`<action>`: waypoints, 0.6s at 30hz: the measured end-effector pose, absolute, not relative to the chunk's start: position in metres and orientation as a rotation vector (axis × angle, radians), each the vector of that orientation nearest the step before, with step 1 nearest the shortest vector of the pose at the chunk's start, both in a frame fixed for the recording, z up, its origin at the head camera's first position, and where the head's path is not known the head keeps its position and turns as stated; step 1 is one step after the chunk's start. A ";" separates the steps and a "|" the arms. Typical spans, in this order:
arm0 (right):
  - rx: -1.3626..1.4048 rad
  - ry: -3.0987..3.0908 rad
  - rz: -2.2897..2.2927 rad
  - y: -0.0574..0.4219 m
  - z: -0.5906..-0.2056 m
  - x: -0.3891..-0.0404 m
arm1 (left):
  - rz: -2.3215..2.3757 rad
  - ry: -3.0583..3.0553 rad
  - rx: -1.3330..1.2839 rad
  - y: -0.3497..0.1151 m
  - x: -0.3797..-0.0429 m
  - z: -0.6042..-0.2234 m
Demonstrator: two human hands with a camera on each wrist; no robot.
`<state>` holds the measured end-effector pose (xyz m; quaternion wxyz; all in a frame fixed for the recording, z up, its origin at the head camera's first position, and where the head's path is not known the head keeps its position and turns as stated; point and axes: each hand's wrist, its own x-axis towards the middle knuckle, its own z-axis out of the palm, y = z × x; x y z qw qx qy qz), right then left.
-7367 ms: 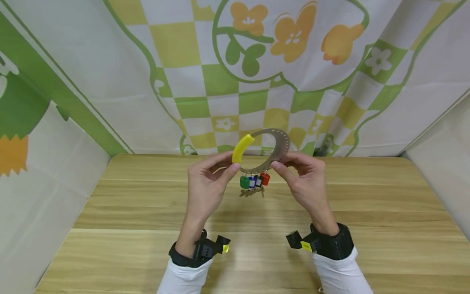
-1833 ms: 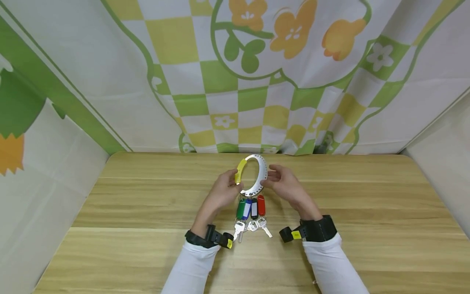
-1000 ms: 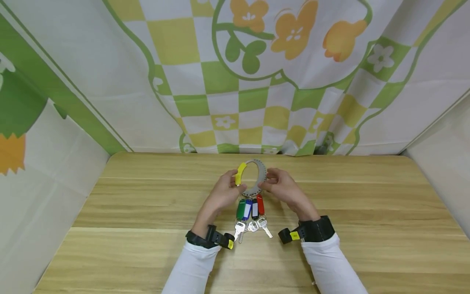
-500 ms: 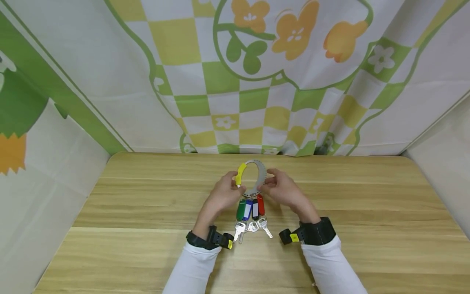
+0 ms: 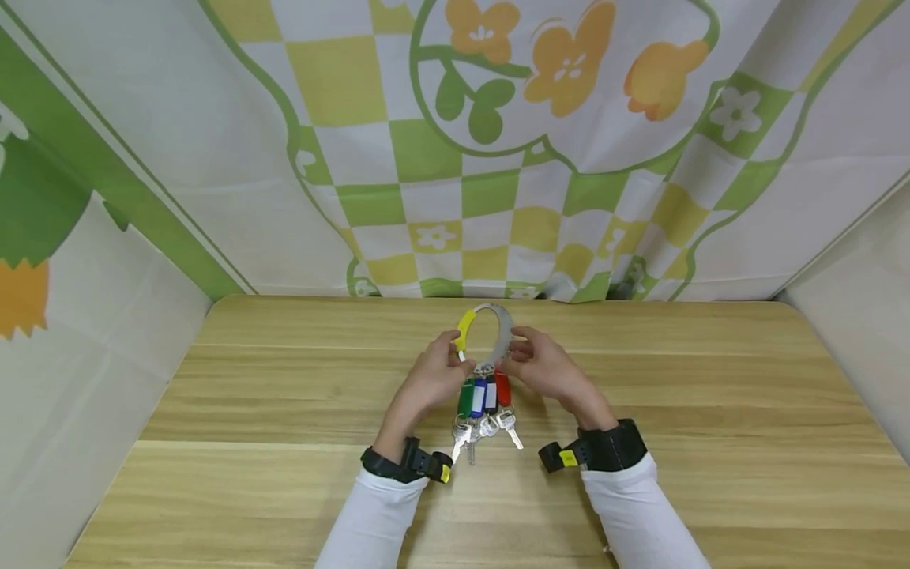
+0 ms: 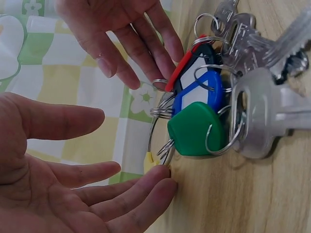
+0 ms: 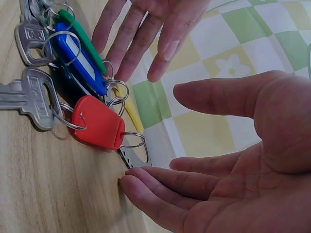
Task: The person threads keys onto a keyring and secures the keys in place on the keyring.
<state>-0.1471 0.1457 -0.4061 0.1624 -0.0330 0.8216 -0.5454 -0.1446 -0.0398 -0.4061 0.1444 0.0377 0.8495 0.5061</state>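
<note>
A flat metal key ring hoop (image 5: 505, 336) with a row of holes and a yellow grip (image 5: 465, 325) lies low at the table's back middle. From its near edge hang green (image 5: 465, 397), blue (image 5: 479, 397), black (image 5: 491, 397) and red (image 5: 503, 389) key tags with silver keys (image 5: 508, 423), spread toward the person. The left hand (image 5: 435, 370) stands at the yellow side, its lower fingertips (image 6: 158, 182) touching the hoop and its thumb apart. Opposite, the right hand (image 5: 546, 367) has its fingertips (image 7: 133, 180) at the hoop's right edge, thumb apart too.
The wooden table (image 5: 284, 379) reaches back to a green, yellow and white checked curtain (image 5: 490, 194). White panels stand at the left (image 5: 142, 332) and right (image 5: 860, 300). Each wrist wears a black band with a small camera.
Earlier, both hands held the hoop up with the keys dangling; it has since come down to the table. Over the last half second the hoop and keys have slid slightly toward the back.
</note>
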 end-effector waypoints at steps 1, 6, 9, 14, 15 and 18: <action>-0.094 2.346 -1.556 0.146 -0.407 -0.148 | 1.458 2.448 0.105 -0.040 -0.145 -0.407; -0.101 2.362 -1.545 0.146 -0.408 -0.149 | 1.465 2.442 0.093 -0.040 -0.144 -0.408; -0.106 2.417 -1.530 0.148 -0.408 -0.150 | 1.461 2.469 0.103 -0.042 -0.144 -0.407; -0.118 2.555 -1.478 0.156 -0.406 -0.150 | 1.388 2.682 0.139 -0.050 -0.145 -0.401; -0.134 2.585 -1.464 0.158 -0.405 -0.150 | 1.368 2.743 0.155 -0.052 -0.146 -0.400; -0.240 2.742 -1.371 0.165 -0.401 -0.149 | 1.266 2.977 0.226 -0.061 -0.147 -0.396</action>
